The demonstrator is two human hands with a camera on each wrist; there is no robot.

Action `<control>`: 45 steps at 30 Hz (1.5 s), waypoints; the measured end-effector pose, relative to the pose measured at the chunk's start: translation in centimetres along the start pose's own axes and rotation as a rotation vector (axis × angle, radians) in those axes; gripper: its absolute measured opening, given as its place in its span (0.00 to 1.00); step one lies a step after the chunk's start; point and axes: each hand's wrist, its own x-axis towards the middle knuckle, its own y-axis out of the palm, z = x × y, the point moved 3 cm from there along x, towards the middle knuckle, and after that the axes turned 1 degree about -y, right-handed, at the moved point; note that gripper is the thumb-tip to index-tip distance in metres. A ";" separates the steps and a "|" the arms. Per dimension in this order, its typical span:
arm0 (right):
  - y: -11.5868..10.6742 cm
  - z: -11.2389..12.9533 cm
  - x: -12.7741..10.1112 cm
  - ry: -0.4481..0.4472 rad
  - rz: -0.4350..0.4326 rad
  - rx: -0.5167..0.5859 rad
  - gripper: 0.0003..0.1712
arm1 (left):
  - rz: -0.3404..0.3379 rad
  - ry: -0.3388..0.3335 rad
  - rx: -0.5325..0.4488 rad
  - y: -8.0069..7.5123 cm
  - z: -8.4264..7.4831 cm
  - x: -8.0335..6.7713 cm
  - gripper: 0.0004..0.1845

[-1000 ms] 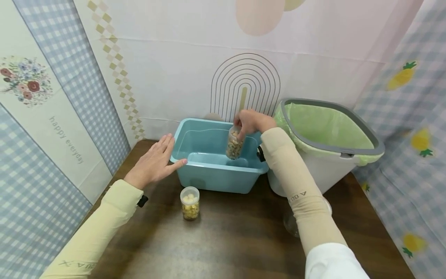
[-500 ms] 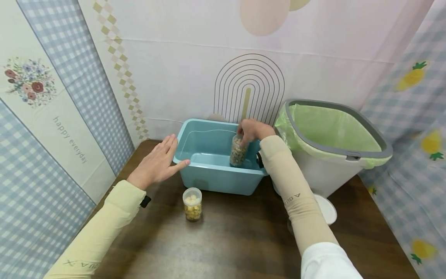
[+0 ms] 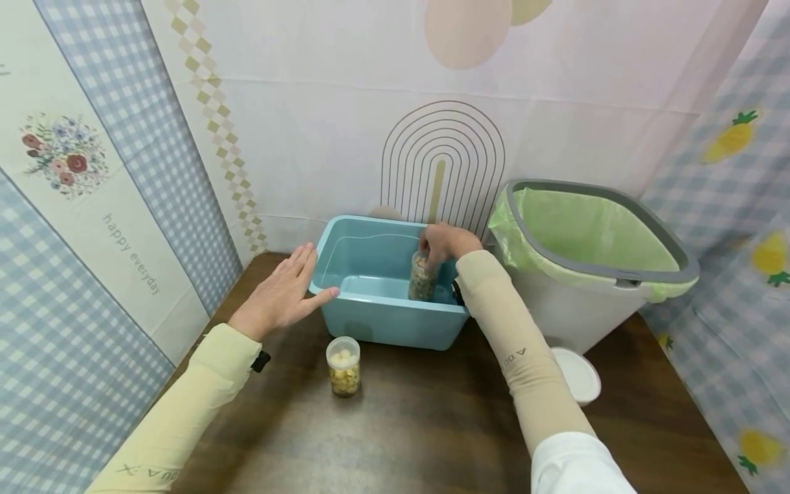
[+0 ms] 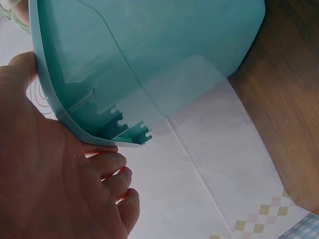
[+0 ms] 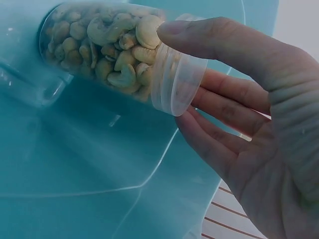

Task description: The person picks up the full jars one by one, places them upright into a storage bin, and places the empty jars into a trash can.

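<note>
A jar of cashews [image 3: 422, 284] stands nearly upright inside the right part of the blue plastic basin [image 3: 395, 324], near or on its floor. My right hand [image 3: 452, 243] holds this jar near its translucent top, thumb on one side and fingers on the other, as the right wrist view shows. On the basin's left rim rests my left hand [image 3: 280, 293], its fingers extended and thumb spread along the near side; the left wrist view has the palm at the basin's edge [image 4: 55, 107]. A second clear jar [image 3: 344, 369], with yellowish pieces in it, stands in front of the basin.
A white bin [image 3: 568, 312] with a grey rim and green liner stands right of the basin. Beside my right forearm is a white-topped round container [image 3: 577, 376], partly hidden. Printed cloth hangs behind and at both sides of the brown table [image 3: 395, 439].
My right hand has lowered the cashew jar deeper into the basin. The left hand has stayed on the rim. The head view has shifted slightly.
</note>
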 end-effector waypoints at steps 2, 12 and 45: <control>0.2 -0.2 0.0 0.011 -0.001 -0.004 0.35 | -0.001 0.002 -0.005 0.2 -0.2 0.1 0.54; 1.0 -1.3 -0.2 0.023 0.002 -0.022 0.34 | 0.015 -0.013 -0.026 1.1 -0.8 0.6 0.54; -4.9 7.9 -7.1 -0.377 0.018 -0.082 0.39 | 0.010 -0.008 -0.013 0.1 -0.5 0.8 0.54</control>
